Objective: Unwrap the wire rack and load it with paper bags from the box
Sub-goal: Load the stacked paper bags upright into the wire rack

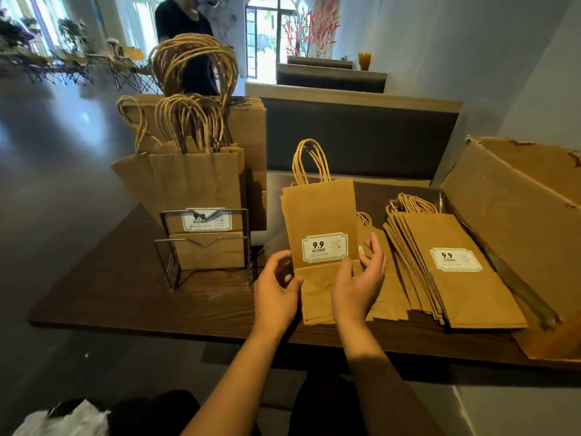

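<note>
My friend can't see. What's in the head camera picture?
Two hands, left and right, hold a small brown paper bag upright on a dark wooden table, between a silver wire rack full of bags and a flat bag stack.

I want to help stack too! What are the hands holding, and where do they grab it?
Both hands hold one small paper bag upright by its folded bottom: the left hand at its left edge, the right hand at its right.
</note>
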The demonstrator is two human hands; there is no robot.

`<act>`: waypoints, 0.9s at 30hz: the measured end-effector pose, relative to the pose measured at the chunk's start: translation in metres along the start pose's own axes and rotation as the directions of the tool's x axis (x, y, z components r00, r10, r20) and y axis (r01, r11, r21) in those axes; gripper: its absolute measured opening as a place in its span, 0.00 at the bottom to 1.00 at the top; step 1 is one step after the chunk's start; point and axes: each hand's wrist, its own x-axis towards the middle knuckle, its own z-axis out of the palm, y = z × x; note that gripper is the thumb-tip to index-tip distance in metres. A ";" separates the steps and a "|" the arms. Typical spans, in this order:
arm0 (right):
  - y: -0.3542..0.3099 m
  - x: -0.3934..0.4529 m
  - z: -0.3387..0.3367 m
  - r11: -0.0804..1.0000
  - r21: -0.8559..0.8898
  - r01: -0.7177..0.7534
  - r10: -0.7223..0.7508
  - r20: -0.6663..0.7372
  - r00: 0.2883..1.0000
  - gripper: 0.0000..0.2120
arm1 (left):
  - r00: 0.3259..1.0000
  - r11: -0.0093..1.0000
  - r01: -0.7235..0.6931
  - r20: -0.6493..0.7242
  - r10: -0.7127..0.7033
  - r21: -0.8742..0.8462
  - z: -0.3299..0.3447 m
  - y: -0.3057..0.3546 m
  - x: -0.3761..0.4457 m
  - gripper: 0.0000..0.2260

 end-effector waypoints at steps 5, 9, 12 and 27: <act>0.000 0.009 0.006 0.978 -0.189 -0.086 0.134 0.256 0.957 0.31 | 0.999 0.999 -0.053 0.004 0.053 0.008 -0.002 0.000 -0.002 0.20; -0.007 0.017 0.005 0.969 -0.214 -0.123 0.188 0.313 0.931 0.31 | 0.997 0.997 -0.076 0.005 0.076 0.006 -0.002 0.006 -0.006 0.22; -0.007 0.023 -0.002 0.969 -0.186 -0.159 0.213 0.318 0.924 0.28 | 0.987 0.983 -0.162 0.008 0.162 0.088 -0.004 0.010 -0.006 0.23; -0.061 0.034 -0.032 0.973 0.184 -0.136 0.032 0.479 0.877 0.13 | 0.997 0.996 -0.035 0.067 0.041 -0.085 -0.019 0.054 0.001 0.20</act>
